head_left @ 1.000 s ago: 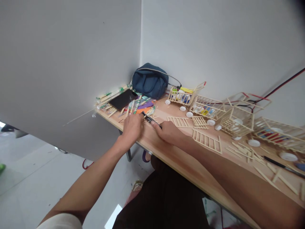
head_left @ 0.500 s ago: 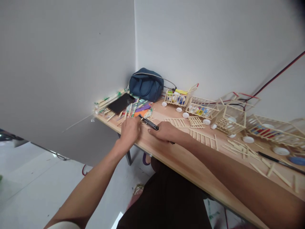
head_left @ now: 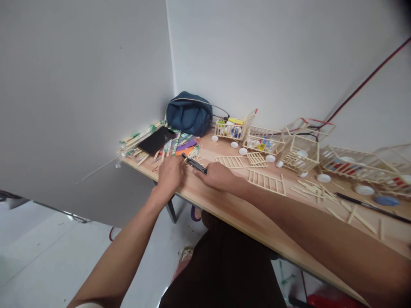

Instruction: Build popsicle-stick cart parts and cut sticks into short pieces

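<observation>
My right hand (head_left: pixel 214 174) is wrapped round a dark pair of pliers (head_left: pixel 196 164), which looks like a multi-tool. The pliers' jaws point left and end close beside my left hand (head_left: pixel 171 172). That hand is closed near the table's front edge, fingers curled by the tips of the jaws. Whatever its fingers pinch is hidden. Small pale wooden bits lie around the jaws. Just right of the pliers, ladder-like wooden panels (head_left: pixel 230 162) rest flat on the table (head_left: pixel 221 205).
Wooden model carts with white wheels, including one filled cart (head_left: pixel 229 130), line the wall. A blue bag (head_left: pixel 189 114) stands in the corner. Near it lie a dark tablet (head_left: pixel 156 140) and bundled sticks (head_left: pixel 141 136). Loose sticks and a black pen-like tool (head_left: pixel 356 199) lie at right.
The whole view has shifted a little, so things on the table appear farther left. Both hands keep nearly the same pose, with the pliers still in my right hand.
</observation>
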Motion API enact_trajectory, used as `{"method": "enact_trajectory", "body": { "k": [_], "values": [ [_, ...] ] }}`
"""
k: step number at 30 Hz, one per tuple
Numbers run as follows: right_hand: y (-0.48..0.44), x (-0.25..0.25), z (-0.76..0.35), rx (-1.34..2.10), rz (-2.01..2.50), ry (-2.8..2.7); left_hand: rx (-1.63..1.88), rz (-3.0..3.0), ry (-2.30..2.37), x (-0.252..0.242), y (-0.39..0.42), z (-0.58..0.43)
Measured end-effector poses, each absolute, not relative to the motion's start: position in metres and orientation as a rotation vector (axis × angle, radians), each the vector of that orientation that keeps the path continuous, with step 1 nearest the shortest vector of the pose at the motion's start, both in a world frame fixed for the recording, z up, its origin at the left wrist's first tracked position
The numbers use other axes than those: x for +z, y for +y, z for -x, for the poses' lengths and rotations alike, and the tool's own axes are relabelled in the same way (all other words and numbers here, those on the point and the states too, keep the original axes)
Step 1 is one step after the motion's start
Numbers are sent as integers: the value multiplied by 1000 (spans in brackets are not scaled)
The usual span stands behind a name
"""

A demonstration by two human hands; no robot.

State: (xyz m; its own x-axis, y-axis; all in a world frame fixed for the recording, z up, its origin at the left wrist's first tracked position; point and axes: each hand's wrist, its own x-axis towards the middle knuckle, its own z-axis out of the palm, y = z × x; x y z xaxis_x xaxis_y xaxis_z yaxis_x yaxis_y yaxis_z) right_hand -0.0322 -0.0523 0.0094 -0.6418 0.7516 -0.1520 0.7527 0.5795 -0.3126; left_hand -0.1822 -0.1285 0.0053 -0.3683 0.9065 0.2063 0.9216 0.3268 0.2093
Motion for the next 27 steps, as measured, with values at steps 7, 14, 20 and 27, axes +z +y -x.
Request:
{"method": "enact_trajectory", "body": {
  "k": [7, 14, 20, 27],
  "values": [
    [-49, 4, 32, -569, -1351, 2843, -669, 1695, -2570, 6, -130, 186],
    [-42, 12, 7, -1122, -1464, 2702, -2255, 1733, -2728, 1, -139, 193],
    [-40, 12, -37, -1465, -1526, 2633, -2883, 1759, -2708, 6, -142, 167],
    [-35, 31, -52, -1288, -1443, 2801, -2938, 1754, -2679, 1, -137, 145]
  ]
}}
